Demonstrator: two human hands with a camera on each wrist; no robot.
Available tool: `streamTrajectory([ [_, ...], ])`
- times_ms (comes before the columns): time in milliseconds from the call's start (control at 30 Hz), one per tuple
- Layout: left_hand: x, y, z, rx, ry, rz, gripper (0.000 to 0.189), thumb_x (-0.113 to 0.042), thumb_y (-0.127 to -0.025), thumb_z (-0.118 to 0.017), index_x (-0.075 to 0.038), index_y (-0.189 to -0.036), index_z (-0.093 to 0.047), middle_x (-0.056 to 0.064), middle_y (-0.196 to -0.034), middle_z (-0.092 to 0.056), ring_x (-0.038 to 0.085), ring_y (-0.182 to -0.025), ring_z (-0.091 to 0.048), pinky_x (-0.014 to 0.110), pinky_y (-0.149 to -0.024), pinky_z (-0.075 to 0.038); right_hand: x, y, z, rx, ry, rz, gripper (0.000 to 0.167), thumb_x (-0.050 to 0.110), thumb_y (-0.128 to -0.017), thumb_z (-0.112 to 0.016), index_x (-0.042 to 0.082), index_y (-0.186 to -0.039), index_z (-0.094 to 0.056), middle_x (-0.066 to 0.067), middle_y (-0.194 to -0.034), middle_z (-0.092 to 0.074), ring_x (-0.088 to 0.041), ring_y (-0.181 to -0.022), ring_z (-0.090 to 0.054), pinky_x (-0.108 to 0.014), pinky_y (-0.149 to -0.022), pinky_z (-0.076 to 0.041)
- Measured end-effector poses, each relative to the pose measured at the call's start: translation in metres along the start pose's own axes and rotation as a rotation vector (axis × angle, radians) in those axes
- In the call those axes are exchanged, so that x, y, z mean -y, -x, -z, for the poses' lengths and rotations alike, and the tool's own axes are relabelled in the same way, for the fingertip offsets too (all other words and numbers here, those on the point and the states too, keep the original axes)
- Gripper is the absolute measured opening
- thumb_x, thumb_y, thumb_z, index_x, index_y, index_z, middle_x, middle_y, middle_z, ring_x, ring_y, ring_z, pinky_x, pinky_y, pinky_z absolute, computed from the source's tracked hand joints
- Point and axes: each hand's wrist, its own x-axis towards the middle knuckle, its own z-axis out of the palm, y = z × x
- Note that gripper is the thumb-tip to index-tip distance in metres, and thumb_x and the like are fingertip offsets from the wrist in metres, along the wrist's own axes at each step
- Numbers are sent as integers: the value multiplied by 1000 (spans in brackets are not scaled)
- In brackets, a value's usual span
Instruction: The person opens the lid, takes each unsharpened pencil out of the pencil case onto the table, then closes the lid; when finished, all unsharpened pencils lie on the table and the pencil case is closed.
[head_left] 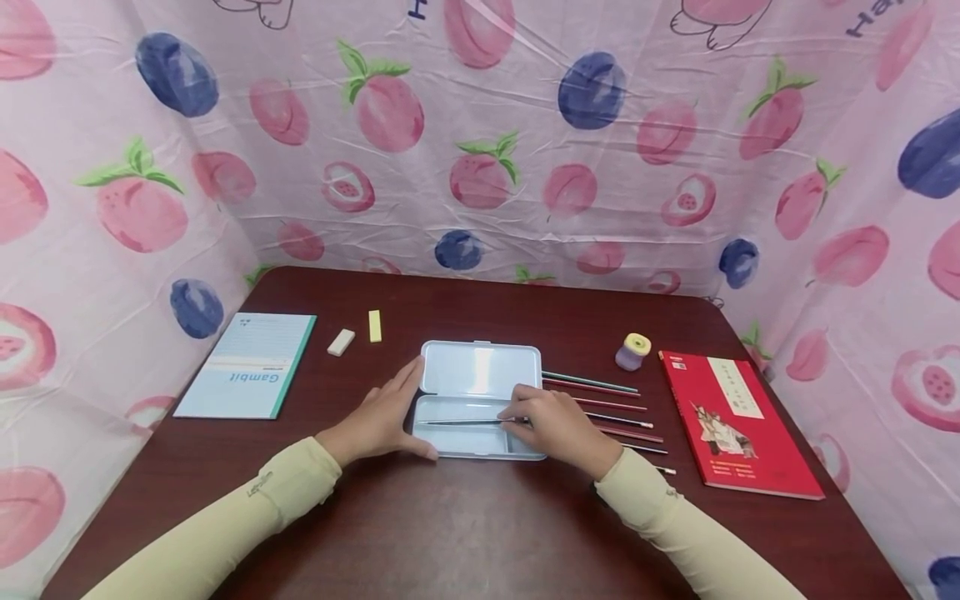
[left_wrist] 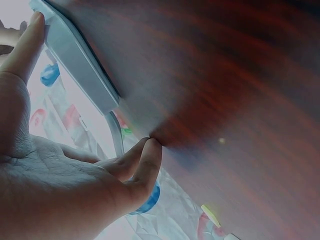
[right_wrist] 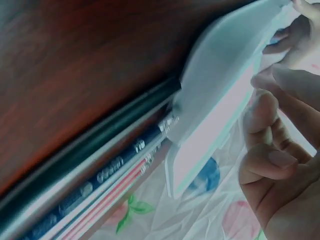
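A pale blue pencil case [head_left: 481, 369] lies open on the table, its lid folded back. My left hand [head_left: 378, 419] is spread at the case's left end, thumb near the front corner and fingers by the hinge side. In the left wrist view the thumb [left_wrist: 31, 42] is against the case wall [left_wrist: 82, 65]. My right hand [head_left: 558, 423] is over the right part of the tray, fingers curled, pinching the right end of a slim dark pencil [head_left: 465, 422] that lies along the tray. The fingertips' contact with the pencil is hidden in the right wrist view.
Several pencils [head_left: 611, 406] lie side by side right of the case. Beyond them are a yellow-and-purple sharpener-like item [head_left: 633, 352] and a red book [head_left: 738, 425]. Left are a white eraser [head_left: 341, 342], a yellow strip [head_left: 375, 326] and a blue notebook [head_left: 247, 367]. Printed cloth surrounds the table.
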Motion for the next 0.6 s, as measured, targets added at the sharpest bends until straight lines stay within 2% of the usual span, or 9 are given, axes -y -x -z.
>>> streamTrajectory([
  [100, 0, -1, 0, -1, 0, 5, 148, -57, -70, -97, -7, -172, -3, 16, -181, -9, 38, -165, -24, 74, -124, -26, 0, -3, -6, 33, 16, 6, 13, 22, -92, -86, 18, -104, -87, 4, -88, -69, -2, -68, -64, -17, -58, -47],
  [367, 1, -1, -1, -9, -11, 5, 148, -58, -69, -97, -7, -172, -3, 16, -181, -10, 38, -164, -25, 72, -124, -28, -3, -8, -12, 49, 12, -1, 13, 24, -95, -82, 17, -106, -87, 5, -85, -67, 1, -65, -56, -17, -56, -44],
  [600, 0, 0, 0, -8, -9, 1, 148, -57, -69, -98, -6, -172, -4, 17, -181, -10, 39, -164, -25, 74, -123, -28, -6, -13, -13, 67, -2, -23, 13, 20, -92, -85, 17, -105, -87, 5, -85, -66, -3, -69, -60, -18, -59, -45],
])
